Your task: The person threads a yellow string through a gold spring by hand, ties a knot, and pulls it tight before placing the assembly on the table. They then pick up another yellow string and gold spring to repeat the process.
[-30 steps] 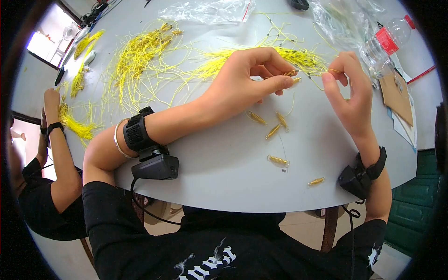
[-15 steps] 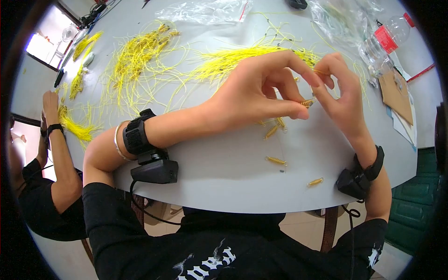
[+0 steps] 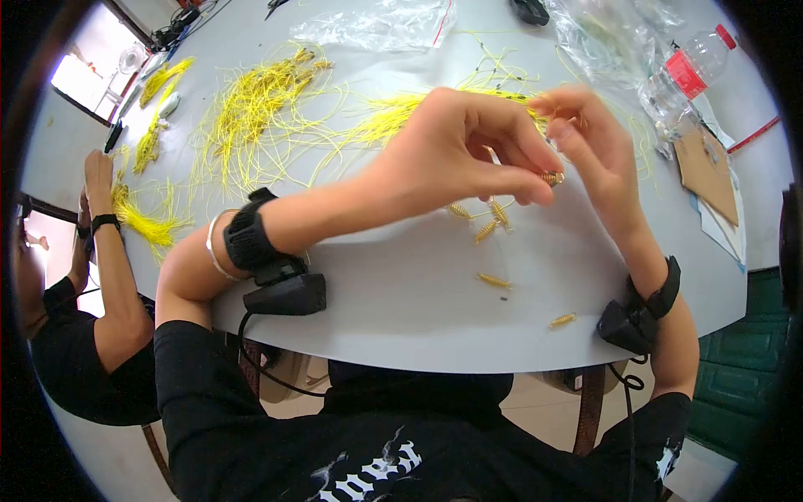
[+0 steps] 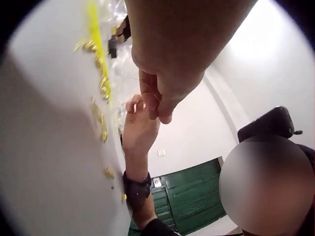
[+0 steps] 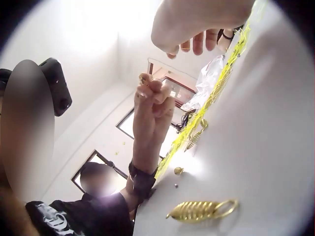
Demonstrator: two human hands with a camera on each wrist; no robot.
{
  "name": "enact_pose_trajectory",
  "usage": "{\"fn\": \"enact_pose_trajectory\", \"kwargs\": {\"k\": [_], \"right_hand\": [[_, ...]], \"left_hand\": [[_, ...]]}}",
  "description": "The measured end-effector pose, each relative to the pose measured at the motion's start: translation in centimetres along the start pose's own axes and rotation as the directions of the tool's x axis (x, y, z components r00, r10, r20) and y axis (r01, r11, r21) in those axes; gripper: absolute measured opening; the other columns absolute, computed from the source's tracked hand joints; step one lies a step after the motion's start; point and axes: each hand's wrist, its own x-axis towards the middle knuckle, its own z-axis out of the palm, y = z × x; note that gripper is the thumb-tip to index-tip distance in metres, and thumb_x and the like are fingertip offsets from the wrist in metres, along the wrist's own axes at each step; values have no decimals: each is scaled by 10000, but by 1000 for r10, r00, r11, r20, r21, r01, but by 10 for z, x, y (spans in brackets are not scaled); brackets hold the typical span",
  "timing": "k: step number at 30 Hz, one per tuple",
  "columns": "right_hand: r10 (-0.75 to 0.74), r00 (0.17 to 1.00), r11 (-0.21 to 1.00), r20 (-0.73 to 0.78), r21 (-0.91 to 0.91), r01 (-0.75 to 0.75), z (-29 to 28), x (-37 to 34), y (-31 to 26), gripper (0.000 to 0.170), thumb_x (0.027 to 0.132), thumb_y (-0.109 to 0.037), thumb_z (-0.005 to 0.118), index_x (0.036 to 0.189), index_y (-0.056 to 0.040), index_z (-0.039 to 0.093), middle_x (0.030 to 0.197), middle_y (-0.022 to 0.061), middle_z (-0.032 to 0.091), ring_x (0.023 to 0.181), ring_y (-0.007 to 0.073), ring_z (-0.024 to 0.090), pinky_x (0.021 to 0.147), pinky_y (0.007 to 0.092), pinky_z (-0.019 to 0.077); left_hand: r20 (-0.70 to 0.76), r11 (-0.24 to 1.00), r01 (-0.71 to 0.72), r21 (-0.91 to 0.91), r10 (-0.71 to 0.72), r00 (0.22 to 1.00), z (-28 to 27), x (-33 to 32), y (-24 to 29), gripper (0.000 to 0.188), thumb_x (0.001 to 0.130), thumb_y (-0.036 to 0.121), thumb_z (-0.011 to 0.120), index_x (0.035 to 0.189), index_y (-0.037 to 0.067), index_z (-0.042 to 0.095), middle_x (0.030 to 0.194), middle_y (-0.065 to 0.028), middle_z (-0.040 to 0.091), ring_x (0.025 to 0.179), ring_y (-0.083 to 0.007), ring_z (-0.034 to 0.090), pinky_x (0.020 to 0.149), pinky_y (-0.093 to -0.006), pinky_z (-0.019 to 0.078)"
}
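Between thumb and fingertips, the left hand (image 3: 477, 155) pinches a small gold spring (image 3: 551, 178); the left hand (image 5: 153, 101) also shows in the right wrist view. Just beside it, the right hand (image 3: 595, 151) has its thumb and forefinger bent together on what looks like a thin yellow line, blurred and mostly hidden. The left wrist view shows the right hand (image 4: 140, 129) below the left fingertips. Several loose springs lie on the table under the hands, one (image 3: 493, 280) nearer the front edge and another (image 5: 199, 211) large in the right wrist view.
Yellow line bundles (image 3: 268, 100) spread across the table (image 3: 401, 293), with one bundle (image 3: 385, 117) behind the hands. Plastic bags (image 3: 376, 25), a bottle (image 3: 686, 75) and cardboard (image 3: 703, 167) lie farther back. Another person's arm (image 3: 117, 276) rests at the left.
Since a second ago, the left hand with its spring has moved right and toward the body. The right hand has shifted left, bringing the two hands close together.
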Motion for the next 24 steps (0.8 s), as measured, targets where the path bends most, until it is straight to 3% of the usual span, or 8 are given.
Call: {"fn": "enact_pose_trajectory", "kwargs": {"k": [5,7,9,11,16,19,20,24], "right_hand": [[-23,995,999,-102,40,27,-17,1,3,270,855,-52,448,1116,-6,498,1143,85,553,754,78,497,666,202,423],[10,988,996,-151,91,4,-19,0,1,282,847,-39,440,1123,-2,491,1159,91,548,750,83,503,632,197,427],[45,974,997,-221,75,-29,-20,0,0,265,847,-43,443,1101,-5,509,1151,97,552,739,79,511,583,184,427],[77,960,996,-268,57,-64,-19,1,-3,257,848,-45,445,1091,-3,517,1153,102,553,739,76,516,578,178,428],[137,971,991,-194,28,-135,-11,1,-5,268,840,-45,429,1082,-23,544,842,52,570,611,54,448,543,176,375],[186,951,982,-246,55,-178,-10,2,-8,269,831,-42,429,1065,-23,560,803,40,554,592,51,433,535,178,365],[215,940,976,-266,89,-198,-12,3,-8,267,825,-39,433,1056,-20,565,827,44,562,599,52,441,534,181,371],[258,884,958,-390,224,-181,-4,12,4,259,808,-29,441,1026,-9,579,934,59,577,623,58,476,524,195,391]], "left_hand": [[3,882,-104,459,115,993,-53,10,28,224,778,162,700,955,46,628,857,-40,660,714,-65,623,510,-163,451],[-153,851,169,497,-106,983,-77,8,56,208,774,146,705,913,14,623,800,-102,674,666,-116,659,494,-172,495],[-238,883,232,407,-143,961,-106,-6,61,226,786,159,699,935,26,592,780,-77,656,675,-115,636,533,-182,481],[-248,733,243,635,-104,963,-158,-25,39,264,802,244,676,986,66,614,845,-45,656,716,-91,626,555,-183,479],[-444,589,425,687,-122,888,-238,-56,1,294,844,347,605,1060,148,626,959,-36,646,869,-122,610,702,-240,502],[-185,103,172,980,136,973,-237,-61,-2,276,843,324,602,1052,148,638,1046,-50,626,990,-157,574,812,-310,482],[-302,16,303,953,152,941,-228,-64,-4,256,844,304,599,1037,143,649,1109,-54,605,1060,-182,538,895,-357,436],[-148,292,59,954,292,945,-164,-45,7,208,865,244,578,1015,123,653,1062,-54,619,993,-177,568,848,-313,450]]}}
